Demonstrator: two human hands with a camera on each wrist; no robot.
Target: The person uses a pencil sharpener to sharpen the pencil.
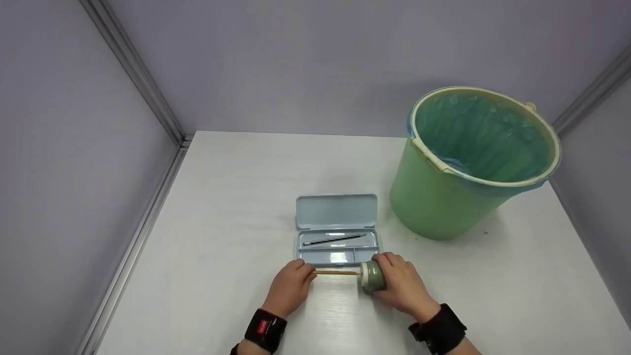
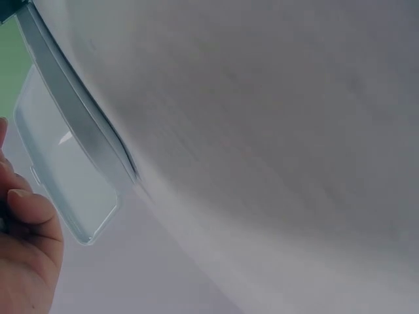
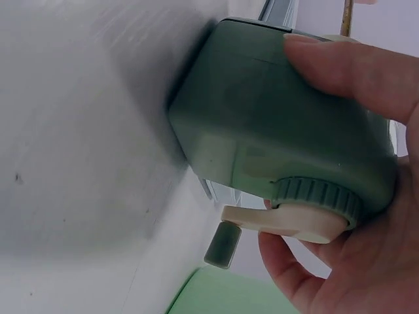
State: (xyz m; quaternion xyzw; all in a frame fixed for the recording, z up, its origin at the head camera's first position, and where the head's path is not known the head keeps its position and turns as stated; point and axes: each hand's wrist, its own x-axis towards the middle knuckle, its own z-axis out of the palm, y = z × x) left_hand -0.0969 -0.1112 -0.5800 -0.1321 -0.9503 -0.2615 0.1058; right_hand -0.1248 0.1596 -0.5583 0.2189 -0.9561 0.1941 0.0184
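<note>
My left hand (image 1: 291, 286) pinches a yellow pencil (image 1: 335, 272), whose far end meets the pale front of a green crank pencil sharpener (image 1: 375, 276). My right hand (image 1: 402, 283) grips the sharpener's body. Seen from the right wrist, the thumb lies along one side of the sharpener (image 3: 262, 111), and other fingers are near its cream crank arm (image 3: 281, 221) with a green knob (image 3: 223, 245). Just beyond both hands lies an open light-blue pencil case (image 1: 336, 213). A dark pencil (image 1: 335, 240) rests in its long compartment. In the left wrist view the left hand (image 2: 29, 242) shows only at the edge, its pencil hidden.
A large green bucket (image 1: 429, 197) lined with a bluish bag stands at the right, beyond the right hand. Grey panels (image 1: 296, 64) enclose the white table (image 1: 236, 197) at the back and sides.
</note>
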